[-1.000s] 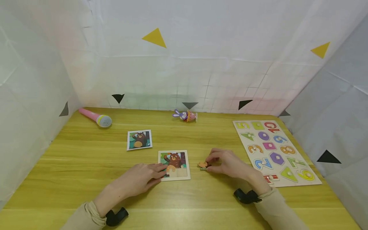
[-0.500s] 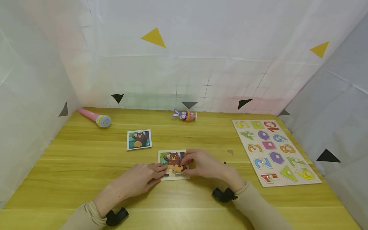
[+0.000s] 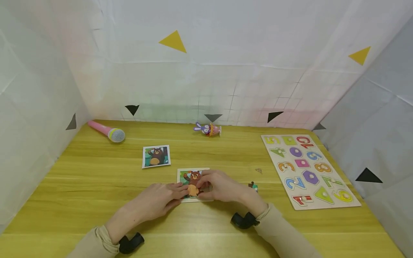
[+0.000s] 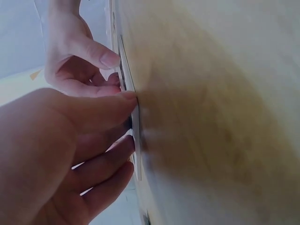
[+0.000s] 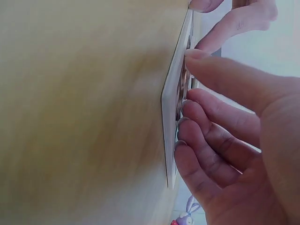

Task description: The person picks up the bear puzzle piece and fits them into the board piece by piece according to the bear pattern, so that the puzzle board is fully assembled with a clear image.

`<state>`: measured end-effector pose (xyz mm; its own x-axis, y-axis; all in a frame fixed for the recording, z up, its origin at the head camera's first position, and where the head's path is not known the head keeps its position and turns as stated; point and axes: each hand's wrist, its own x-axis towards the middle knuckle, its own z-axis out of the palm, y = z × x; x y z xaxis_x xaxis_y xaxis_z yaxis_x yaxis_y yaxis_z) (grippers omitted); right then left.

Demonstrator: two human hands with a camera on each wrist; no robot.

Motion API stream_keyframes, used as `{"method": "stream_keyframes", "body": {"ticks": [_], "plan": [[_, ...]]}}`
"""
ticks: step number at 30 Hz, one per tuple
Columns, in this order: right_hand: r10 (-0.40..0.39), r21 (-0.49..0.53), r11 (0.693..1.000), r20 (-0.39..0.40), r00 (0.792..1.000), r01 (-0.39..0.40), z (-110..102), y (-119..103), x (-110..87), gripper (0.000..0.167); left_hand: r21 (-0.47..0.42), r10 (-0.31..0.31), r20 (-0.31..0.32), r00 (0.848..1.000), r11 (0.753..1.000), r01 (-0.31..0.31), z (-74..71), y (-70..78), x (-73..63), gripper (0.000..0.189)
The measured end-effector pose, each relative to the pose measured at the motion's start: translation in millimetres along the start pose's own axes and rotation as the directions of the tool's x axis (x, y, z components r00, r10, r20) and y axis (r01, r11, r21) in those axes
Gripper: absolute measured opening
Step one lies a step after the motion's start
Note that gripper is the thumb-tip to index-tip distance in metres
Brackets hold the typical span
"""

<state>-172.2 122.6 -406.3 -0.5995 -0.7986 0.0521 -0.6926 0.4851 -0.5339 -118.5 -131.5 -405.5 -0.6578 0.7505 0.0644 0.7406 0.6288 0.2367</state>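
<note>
A square bear jigsaw puzzle [image 3: 185, 176] in a pale wooden frame lies at mid-table. My left hand [image 3: 158, 200] rests on its left side, fingers over the frame and thumb along the near edge. My right hand [image 3: 222, 186] pinches a puzzle piece [image 3: 194, 191] with the bear's orange belly, down at the lower part of the puzzle. The fingers hide the puzzle's right part, so I cannot tell how the piece sits. In the right wrist view, the thumb and fingertips touch the top of the frame [image 5: 167, 117]. Another puzzle piece [image 3: 254, 186] lies beyond my right wrist.
A bear picture card [image 3: 156, 156] lies behind and left of the puzzle. The number-and-shape board [image 3: 309, 173] lies at the right. Along the back are a pink toy microphone [image 3: 106, 131] and a small rabbit toy [image 3: 208, 129], before the white cloth wall.
My right hand has carried the orange puzzle piece left from the table onto the puzzle and lowered it there. A piece behind the right wrist has come into view. The left hand has stayed put.
</note>
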Motion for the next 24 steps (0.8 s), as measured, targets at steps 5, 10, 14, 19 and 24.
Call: {"method": "stream_keyframes", "body": {"ticks": [5,10,14,19,24], "plan": [[-0.009,-0.015,1.0,-0.009,1.0,0.009,2,0,0.3,0.019,0.121,-0.022,0.044,0.999,0.993,0.017,-0.3,7.3,0.1,0.04],[-0.044,-0.043,0.998,-0.039,0.998,0.042,4,-1,-4.9,0.02,0.262,-0.012,0.061,0.998,0.965,-0.005,0.6,16.7,2.6,0.046],[-0.061,-0.034,0.998,-0.056,0.997,0.06,7,2,-7.1,0.02,0.245,0.032,0.045,0.998,0.969,-0.042,3.2,15.5,5.1,0.04],[-0.056,-0.025,0.998,-0.069,0.996,0.055,8,4,-7.5,0.019,0.067,0.023,0.024,0.999,0.997,-0.025,4.8,11.2,8.0,0.037],[-0.052,-0.022,0.999,-0.084,0.995,0.05,8,4,-8.2,0.018,-0.019,0.006,0.027,1.0,1.0,-0.006,4.9,11.0,7.0,0.043]]}}
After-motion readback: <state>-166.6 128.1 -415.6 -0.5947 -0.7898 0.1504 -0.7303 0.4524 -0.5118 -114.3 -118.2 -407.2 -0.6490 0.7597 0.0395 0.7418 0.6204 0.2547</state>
